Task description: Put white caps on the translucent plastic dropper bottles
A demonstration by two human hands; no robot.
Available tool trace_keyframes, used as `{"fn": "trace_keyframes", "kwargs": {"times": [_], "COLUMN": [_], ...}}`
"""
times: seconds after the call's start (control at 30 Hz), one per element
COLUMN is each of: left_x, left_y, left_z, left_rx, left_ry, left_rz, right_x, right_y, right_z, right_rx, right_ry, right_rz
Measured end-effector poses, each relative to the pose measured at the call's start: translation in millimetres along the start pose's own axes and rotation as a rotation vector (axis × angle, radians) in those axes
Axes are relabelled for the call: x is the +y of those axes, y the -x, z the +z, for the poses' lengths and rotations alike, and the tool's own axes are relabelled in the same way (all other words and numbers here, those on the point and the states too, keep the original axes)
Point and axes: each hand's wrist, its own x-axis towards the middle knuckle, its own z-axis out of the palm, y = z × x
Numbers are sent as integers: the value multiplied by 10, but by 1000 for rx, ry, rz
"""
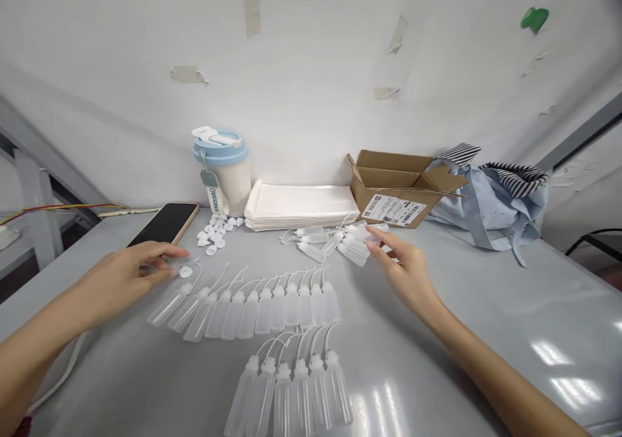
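Observation:
My left hand (133, 270) hovers over the left side of the table, thumb and index finger apart. Just off its thumb lies a small white round cap (185, 271). My right hand (401, 265) reaches to a loose pile of small translucent plastic bottles (354, 249); its thumb and index finger are parted at the pile's right edge, seeming to touch a bottle. Between the hands runs a row of similar bottles (265, 310) with thin strap loops at their necks. A second, shorter row (301, 391) lies nearer to me. More white caps (214, 231) are heaped at the back left.
Behind the caps are a phone (165, 223) and a tumbler with a blue lid (226, 171). A stack of white flat sheets or sleeves (301, 207) lies along the wall, beside an open cardboard box (389, 190). A light blue bag (486, 203) rests at the right.

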Motion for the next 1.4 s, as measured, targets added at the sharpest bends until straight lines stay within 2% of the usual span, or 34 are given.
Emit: {"fn": "trace_keyframes", "kwargs": {"times": [0.1, 0.23, 0.53, 0.67, 0.73, 0.77, 0.8, 0.83, 0.9, 0.97, 1.03, 1.1, 1.23, 1.4], "left_x": [59, 26, -16, -47, -65, -72, -76, -75, -57, -10, 61, 145, 299, 403], "left_y": [2, -14, -34, -45, -57, -63, -69, -73, -75, -62, -35, 2, 92, 182], "left_z": [18, 82, 136, 126, 119, 116, 112, 106, 90, 65, 35, 7, -16, 3], "left_rx": [-174, -122, -147, -164, -172, -184, -201, -219, -240, -222, -178, -114, 8, 106], "left_ry": [43, -6, -38, -56, -62, -65, -65, -65, -64, -78, -107, -143, -204, -192], "left_rz": [-3, 11, 27, 12, 12, 10, 8, 5, -6, -24, -33, -32, -17, 35], "right_x": [49, 82, 158, 52, -73, -150, -232, -316, -471, -584, -641, -646, -588, -533], "right_y": [-17, -14, -8, 70, 139, 180, 225, 273, 371, 459, 529, 576, 598, 518], "right_z": [22, 57, 108, 120, 104, 88, 68, 45, 5, -15, -8, 18, 56, -29], "right_rx": [18, 2, 14, 109, 109, 80, -3, -145, -474, -749, -899, -947, -930, -955], "right_ry": [81, 130, 160, 207, 176, 132, 74, 13, -52, -29, 32, 107, 216, 283], "right_rz": [1, -16, -85, -225, -303, -326, -336, -312, -136, -78, -93, -136, -183, -176]}}
